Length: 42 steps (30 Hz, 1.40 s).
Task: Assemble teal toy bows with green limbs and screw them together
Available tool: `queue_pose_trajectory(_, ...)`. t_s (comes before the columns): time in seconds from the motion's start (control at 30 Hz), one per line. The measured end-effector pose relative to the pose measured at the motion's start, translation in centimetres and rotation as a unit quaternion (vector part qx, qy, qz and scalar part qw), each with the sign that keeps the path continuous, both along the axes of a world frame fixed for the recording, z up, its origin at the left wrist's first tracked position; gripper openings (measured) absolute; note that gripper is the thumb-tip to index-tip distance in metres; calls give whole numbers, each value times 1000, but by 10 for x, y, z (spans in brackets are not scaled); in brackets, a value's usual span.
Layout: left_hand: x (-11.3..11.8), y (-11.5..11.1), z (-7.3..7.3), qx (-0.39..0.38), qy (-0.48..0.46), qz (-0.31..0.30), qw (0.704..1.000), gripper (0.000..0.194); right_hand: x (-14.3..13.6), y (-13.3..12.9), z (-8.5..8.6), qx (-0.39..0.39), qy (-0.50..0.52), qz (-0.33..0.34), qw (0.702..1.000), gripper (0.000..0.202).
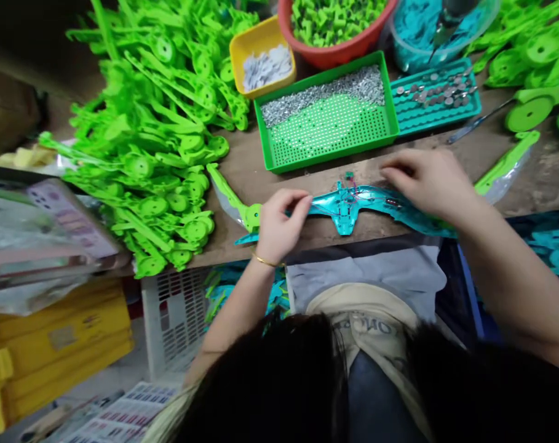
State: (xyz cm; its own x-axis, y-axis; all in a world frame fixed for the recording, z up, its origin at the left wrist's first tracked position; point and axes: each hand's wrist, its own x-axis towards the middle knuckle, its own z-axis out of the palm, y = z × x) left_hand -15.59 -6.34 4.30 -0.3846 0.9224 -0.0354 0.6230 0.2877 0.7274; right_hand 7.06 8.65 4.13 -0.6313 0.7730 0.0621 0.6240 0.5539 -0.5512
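A teal toy bow shell lies open side up along the table's front, with thin wires and a small green circuit board at its middle. A bright green limb with a grey edge, the left limb, joins one end; a matching right limb is at the other. My left hand is closed, thumb and forefinger pinching the left part of the shell. Just above the shell's right half is my right hand, its fingers curled and pressed together; whatever they hold, if anything, is hidden.
Behind the shell stands a green tray of small metal screws. Beside it are a teal tray with round metal pieces, a yellow tub and a red bowl. Heaped green parts cover the left. A screwdriver-like tool lies right.
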Motion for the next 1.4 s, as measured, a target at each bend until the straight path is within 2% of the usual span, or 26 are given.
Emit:
queue_pose_trajectory(0.13, 40, 12, -4, 19, 49, -30, 998, 28, -40, 17, -20, 41, -46, 121, 991, 36)
queue_pose_trajectory(0.27, 61, 24, -9, -30, 101, -43, 994, 46, -45, 27, -20, 66, -114, 215, 968, 36)
queue_pose_trajectory(0.43, 66, 28, -11, -59, 98, -71, 991, 29, -40, 26, -14, 107, -174, 253, 945, 39)
queue_pose_trajectory(0.67, 63, 25, -16, -16, 91, -95, 991, 28, -44, 28, -9, 136, -165, 313, 925, 37)
queue_pose_trajectory(0.8, 60, 22, -24, 53, 76, -109, 990, 31, -35, 27, -2, 104, -146, 267, 947, 29)
queue_pose_trajectory(1.0, 55, 21, -38, 166, 24, -93, 981, 22, -11, 11, -1, 55, -28, 177, 982, 22)
queue_pose_trajectory(1.1, 56, 23, -41, 188, 20, -111, 976, 20, -4, 0, -5, 52, 3, 125, 991, 18)
queue_pose_trajectory(1.2, 60, 23, -43, 194, 31, -123, 973, 20, -1, -8, -7, 59, -6, 94, 994, 19)
queue_pose_trajectory(1.4, 65, 11, -40, 177, 80, -164, 967, 23, 1, -23, -9, 75, -38, 116, 990, 23)
